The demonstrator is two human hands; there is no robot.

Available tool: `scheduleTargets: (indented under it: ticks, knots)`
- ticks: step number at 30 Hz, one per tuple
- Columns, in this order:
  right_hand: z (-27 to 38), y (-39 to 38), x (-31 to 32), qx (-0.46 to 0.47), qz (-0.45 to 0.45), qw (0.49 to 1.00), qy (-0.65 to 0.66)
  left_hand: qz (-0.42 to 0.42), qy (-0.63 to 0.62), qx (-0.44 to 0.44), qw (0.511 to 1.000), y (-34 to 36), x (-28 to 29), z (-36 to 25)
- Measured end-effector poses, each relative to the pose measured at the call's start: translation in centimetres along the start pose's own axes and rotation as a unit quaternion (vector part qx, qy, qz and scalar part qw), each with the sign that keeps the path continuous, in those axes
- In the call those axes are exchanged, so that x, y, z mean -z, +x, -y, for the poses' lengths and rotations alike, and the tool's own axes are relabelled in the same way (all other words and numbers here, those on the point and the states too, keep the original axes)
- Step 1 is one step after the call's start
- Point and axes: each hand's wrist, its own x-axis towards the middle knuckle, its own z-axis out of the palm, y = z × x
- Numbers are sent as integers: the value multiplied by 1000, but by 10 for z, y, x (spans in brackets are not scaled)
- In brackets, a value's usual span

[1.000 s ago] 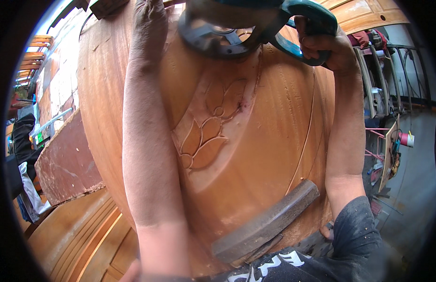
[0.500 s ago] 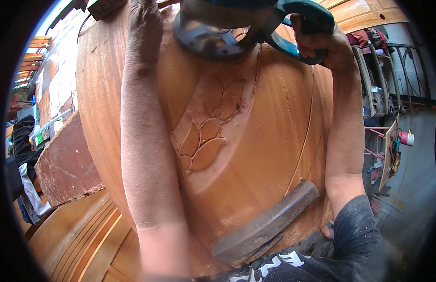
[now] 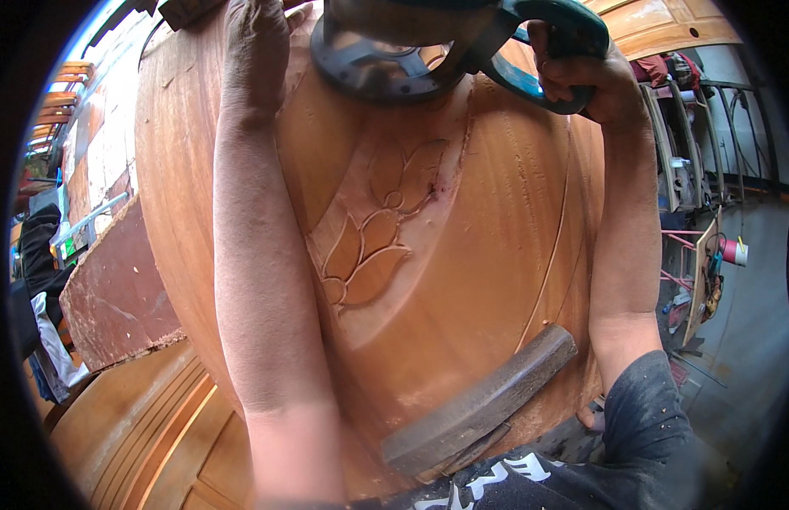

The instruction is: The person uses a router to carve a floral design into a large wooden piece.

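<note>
Power tool (image 3: 437, 24), teal and black with a round open base, stands at the top centre over a carved wooden panel (image 3: 462, 280). From where I stand, a rough reddish-brown board (image 3: 118, 285) is on the far left, above a moulded door panel (image 3: 148, 416). Next comes the left hand (image 3: 257, 38), close beside the tool; its fingers are mostly cut off, so I can't tell whether it's gripping. Midway, the carving (image 3: 369, 255) shows leaf or petal shapes with thin raised outlines, the wood around them smooth and paler, with a dark reddish smudge at one petal. Below lies a dark, angular bar (image 3: 479, 408). Rightward, a thin curved line runs down the panel past small pits. The right hand (image 3: 594, 81) is closed around the tool's loop handle. Farther right is a pink-and-white cup (image 3: 734, 252). I'd judge this as guiding the tool over the wood; the next move calls for a firm hold, the base level and clear of those fine outlines.
</note>
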Motion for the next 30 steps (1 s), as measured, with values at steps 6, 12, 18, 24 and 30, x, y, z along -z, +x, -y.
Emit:
scheduleTargets:
  ticks: [6,12,18,24,30]
  knots:
    - [0,-3,-1,-18,-20,1000,-13,9,-36,-4,999,0,1,5]
    - [6,-1,-5,-47,-12,995,90,-3,-69,37,997,2,2,7]
    - [11,-3,-10,-47,-13,993,109,-16,-63,22,998,1,-3,1]
    - [11,-3,-14,-40,-14,993,112,-26,-86,53,995,-1,-2,-1]
    - [11,-5,-12,-43,-1,992,121,-48,-84,54,994,-5,-8,-11]
